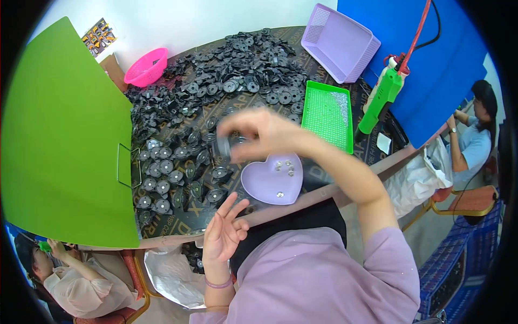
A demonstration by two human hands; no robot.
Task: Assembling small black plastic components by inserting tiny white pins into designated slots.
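Observation:
My right hand [264,132], smeared by motion, is above the table with its fingers curled round a black round plastic part [223,147]. Close to the table's front edge, my left hand [224,231] is raised with fingers apart and nothing in it. Between my hands and a little to the right lies a purple heart-shaped tray [261,181] with several small shiny metal pieces [280,194]. Left of it, black round parts with pale centres [163,186] lie in loose groups.
A large heap of black parts [232,65] covers the back. Around it are a pink basket [147,67], purple basket [340,46] and green tray [324,121] with small metal pieces. A green electric screwdriver [380,97] hangs right. Green [65,135] and blue [415,70] partitions flank the table; co-workers sit beyond.

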